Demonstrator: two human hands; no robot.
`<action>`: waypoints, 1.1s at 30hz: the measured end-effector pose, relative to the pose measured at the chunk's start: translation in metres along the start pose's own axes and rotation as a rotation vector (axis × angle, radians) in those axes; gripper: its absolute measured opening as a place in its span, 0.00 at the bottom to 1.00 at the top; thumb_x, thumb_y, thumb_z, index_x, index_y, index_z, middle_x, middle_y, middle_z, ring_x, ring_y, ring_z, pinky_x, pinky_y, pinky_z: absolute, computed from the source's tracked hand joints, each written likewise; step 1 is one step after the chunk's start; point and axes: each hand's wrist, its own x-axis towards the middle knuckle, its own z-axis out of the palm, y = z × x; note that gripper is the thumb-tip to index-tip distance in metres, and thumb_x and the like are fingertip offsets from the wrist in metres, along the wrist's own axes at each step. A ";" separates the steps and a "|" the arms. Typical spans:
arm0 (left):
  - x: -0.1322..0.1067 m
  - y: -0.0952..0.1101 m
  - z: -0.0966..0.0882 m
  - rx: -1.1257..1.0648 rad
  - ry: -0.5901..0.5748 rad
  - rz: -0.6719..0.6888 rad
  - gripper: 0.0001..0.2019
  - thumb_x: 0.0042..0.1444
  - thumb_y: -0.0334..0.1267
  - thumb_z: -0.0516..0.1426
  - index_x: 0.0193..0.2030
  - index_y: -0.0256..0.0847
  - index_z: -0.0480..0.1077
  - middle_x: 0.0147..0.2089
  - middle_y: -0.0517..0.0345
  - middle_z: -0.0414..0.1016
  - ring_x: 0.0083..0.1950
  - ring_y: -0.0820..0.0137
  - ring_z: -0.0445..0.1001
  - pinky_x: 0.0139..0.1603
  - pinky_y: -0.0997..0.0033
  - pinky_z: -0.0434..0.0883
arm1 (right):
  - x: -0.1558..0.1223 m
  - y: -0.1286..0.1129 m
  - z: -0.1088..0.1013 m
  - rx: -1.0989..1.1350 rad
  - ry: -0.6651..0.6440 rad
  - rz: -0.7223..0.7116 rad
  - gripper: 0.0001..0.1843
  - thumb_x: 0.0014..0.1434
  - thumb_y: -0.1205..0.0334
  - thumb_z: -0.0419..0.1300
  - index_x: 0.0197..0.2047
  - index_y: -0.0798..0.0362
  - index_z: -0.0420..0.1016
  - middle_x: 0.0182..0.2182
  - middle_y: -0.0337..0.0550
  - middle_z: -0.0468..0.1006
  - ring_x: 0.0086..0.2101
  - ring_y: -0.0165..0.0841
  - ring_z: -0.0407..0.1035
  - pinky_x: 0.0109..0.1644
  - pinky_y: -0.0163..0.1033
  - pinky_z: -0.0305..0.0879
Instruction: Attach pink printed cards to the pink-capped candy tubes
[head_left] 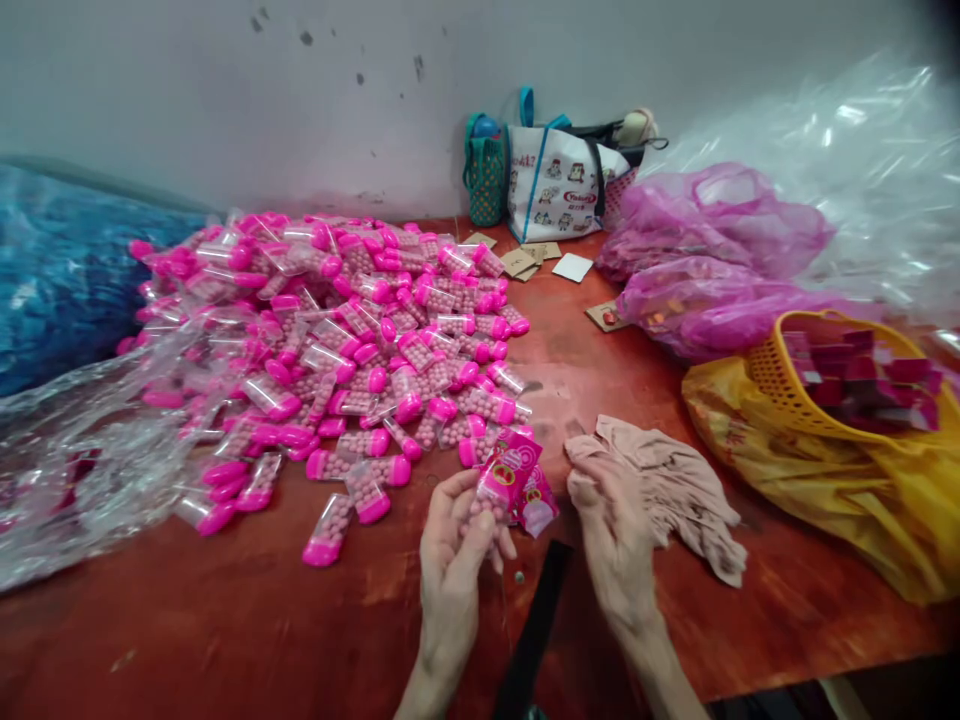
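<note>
My left hand (457, 540) is closed around a small clear candy tube (489, 497) filled with pink balls. A pink printed label (513, 462) shows at the tube's upper end, and a second pink printed piece sits just beside it. My right hand (616, 535) is over the left part of a crumpled beige cloth (675, 490). Its fingers are curled and blurred, so whether they grip the cloth is unclear. Left of my hands lies a large heap of similar candy tubes (345, 330) with bright pink caps.
A yellow basket (780, 385) of dark pink labels stands on a yellow bag (847, 500) at the right. Pink plastic bags (720, 220) lie behind it. Clear plastic (112, 460) and a blue sack (67, 270) are at left. A tote bag (555, 190) stands against the wall.
</note>
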 end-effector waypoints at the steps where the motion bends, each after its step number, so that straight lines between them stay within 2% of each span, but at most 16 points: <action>1: -0.002 0.000 0.002 0.014 -0.029 0.003 0.13 0.58 0.35 0.52 0.49 0.40 0.57 0.29 0.60 0.68 0.25 0.76 0.66 0.22 0.78 0.61 | -0.003 -0.009 0.009 0.208 -0.133 0.108 0.18 0.59 0.50 0.51 0.40 0.54 0.72 0.36 0.48 0.74 0.36 0.36 0.67 0.41 0.42 0.65; 3: -0.005 -0.002 0.007 0.039 -0.063 -0.002 0.14 0.57 0.35 0.52 0.50 0.42 0.56 0.33 0.58 0.68 0.26 0.76 0.67 0.24 0.77 0.63 | -0.009 -0.021 0.026 0.550 -0.335 0.356 0.18 0.57 0.49 0.54 0.32 0.56 0.72 0.22 0.40 0.72 0.20 0.28 0.63 0.24 0.33 0.63; 5: -0.006 -0.004 0.009 0.062 -0.060 -0.018 0.15 0.57 0.35 0.52 0.50 0.43 0.56 0.36 0.58 0.68 0.26 0.76 0.68 0.25 0.76 0.64 | -0.012 -0.027 0.038 0.779 -0.351 0.511 0.17 0.55 0.49 0.57 0.28 0.57 0.71 0.15 0.34 0.66 0.12 0.22 0.54 0.14 0.29 0.54; 7: -0.005 -0.006 0.008 0.089 -0.051 -0.041 0.14 0.57 0.36 0.53 0.49 0.42 0.56 0.33 0.59 0.68 0.25 0.76 0.68 0.23 0.76 0.64 | -0.011 -0.028 0.042 0.887 -0.309 0.566 0.15 0.53 0.52 0.60 0.28 0.57 0.71 0.16 0.34 0.68 0.12 0.22 0.55 0.13 0.29 0.53; 10: -0.002 -0.010 0.003 0.123 -0.045 -0.073 0.12 0.55 0.38 0.54 0.45 0.40 0.59 0.26 0.62 0.68 0.20 0.77 0.65 0.18 0.79 0.60 | -0.008 -0.029 0.039 0.857 -0.238 0.545 0.12 0.49 0.55 0.64 0.26 0.57 0.73 0.19 0.38 0.73 0.18 0.25 0.63 0.20 0.29 0.61; 12: -0.001 -0.012 0.001 0.133 -0.042 -0.082 0.10 0.54 0.39 0.55 0.42 0.39 0.61 0.23 0.64 0.67 0.18 0.77 0.63 0.16 0.80 0.57 | -0.007 -0.029 0.037 0.794 -0.205 0.532 0.12 0.46 0.57 0.66 0.24 0.57 0.74 0.19 0.38 0.73 0.19 0.26 0.64 0.23 0.30 0.63; 14: 0.000 -0.013 0.000 0.133 -0.029 -0.081 0.09 0.54 0.39 0.55 0.40 0.39 0.62 0.20 0.65 0.66 0.17 0.78 0.62 0.15 0.81 0.56 | -0.010 -0.031 0.038 0.755 -0.208 0.544 0.11 0.46 0.56 0.66 0.24 0.57 0.74 0.18 0.37 0.73 0.17 0.25 0.63 0.20 0.30 0.62; 19: 0.000 -0.013 0.003 0.106 0.027 -0.080 0.09 0.52 0.39 0.57 0.36 0.39 0.62 0.20 0.66 0.65 0.17 0.80 0.61 0.15 0.82 0.56 | -0.020 -0.034 0.043 0.788 -0.304 0.583 0.13 0.50 0.54 0.62 0.24 0.56 0.73 0.11 0.33 0.67 0.11 0.25 0.58 0.15 0.30 0.57; 23: 0.002 -0.012 0.003 0.080 0.012 -0.086 0.13 0.53 0.37 0.57 0.44 0.40 0.60 0.24 0.65 0.67 0.18 0.79 0.62 0.15 0.82 0.57 | -0.018 -0.033 0.042 0.807 -0.355 0.576 0.12 0.50 0.55 0.63 0.27 0.57 0.74 0.16 0.36 0.71 0.15 0.25 0.63 0.19 0.30 0.61; 26: 0.003 -0.011 0.001 0.042 -0.012 -0.089 0.15 0.54 0.37 0.56 0.47 0.41 0.59 0.23 0.65 0.67 0.19 0.78 0.64 0.15 0.82 0.58 | -0.015 -0.031 0.040 0.781 -0.422 0.563 0.14 0.51 0.54 0.61 0.29 0.58 0.74 0.15 0.36 0.71 0.12 0.23 0.59 0.15 0.29 0.57; 28: 0.003 -0.011 -0.002 0.010 -0.036 -0.123 0.15 0.53 0.39 0.56 0.47 0.41 0.60 0.22 0.64 0.68 0.18 0.76 0.65 0.14 0.82 0.59 | -0.014 -0.030 0.038 0.756 -0.465 0.564 0.14 0.51 0.53 0.61 0.28 0.58 0.74 0.14 0.35 0.69 0.11 0.23 0.57 0.14 0.29 0.56; 30: 0.005 -0.010 -0.007 -0.007 -0.075 -0.188 0.15 0.53 0.41 0.56 0.46 0.40 0.62 0.21 0.63 0.68 0.18 0.74 0.67 0.15 0.79 0.62 | -0.013 -0.030 0.036 0.730 -0.492 0.556 0.14 0.50 0.53 0.62 0.26 0.57 0.73 0.15 0.35 0.71 0.12 0.24 0.59 0.16 0.30 0.59; 33: 0.009 -0.005 -0.015 0.058 -0.057 -0.230 0.15 0.50 0.43 0.58 0.43 0.38 0.69 0.23 0.59 0.72 0.22 0.71 0.70 0.22 0.74 0.68 | -0.010 -0.028 0.030 0.688 -0.578 0.506 0.11 0.50 0.57 0.62 0.25 0.57 0.73 0.18 0.37 0.72 0.18 0.27 0.64 0.22 0.31 0.63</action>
